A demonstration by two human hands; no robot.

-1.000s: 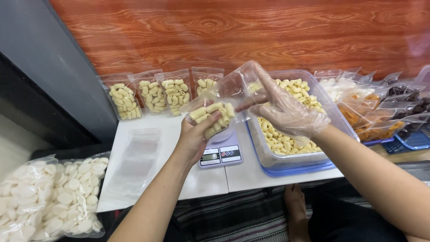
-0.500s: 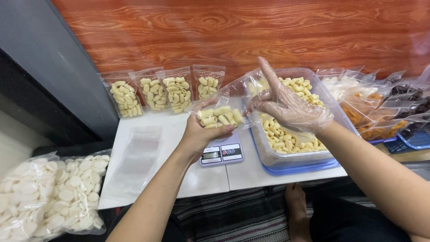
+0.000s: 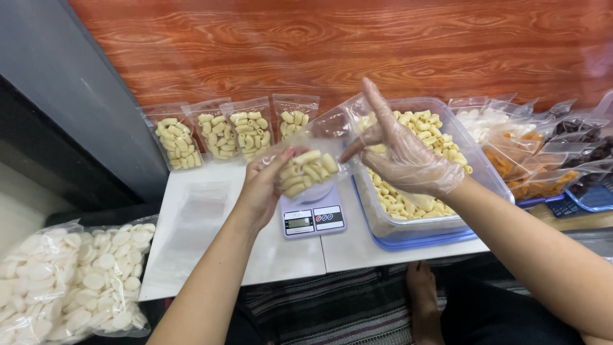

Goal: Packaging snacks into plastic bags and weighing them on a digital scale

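My bare left hand [image 3: 263, 185] holds a small clear bag [image 3: 308, 171] partly filled with pale tube-shaped snacks, just above a small white digital scale [image 3: 313, 217]. My right hand [image 3: 401, 153] wears a thin clear plastic glove. Its thumb and fingers pinch the bag's upper edge, while the other fingers point up. Right behind that hand stands a big clear plastic tub [image 3: 440, 223] of the same loose snacks.
Several filled bags [image 3: 233, 134] lean against the wooden wall at the back of the white table [image 3: 211, 255]. A stack of empty clear bags [image 3: 191, 223] lies on the left. A large bag of white chips [image 3: 70, 281] sits lower left. Bags of orange and dark snacks [image 3: 543, 160] crowd the right.
Both hands have lowered the bag slightly toward the scale. The gloved right hand moved from the bag's mouth to its upper edge, fingers now raised.
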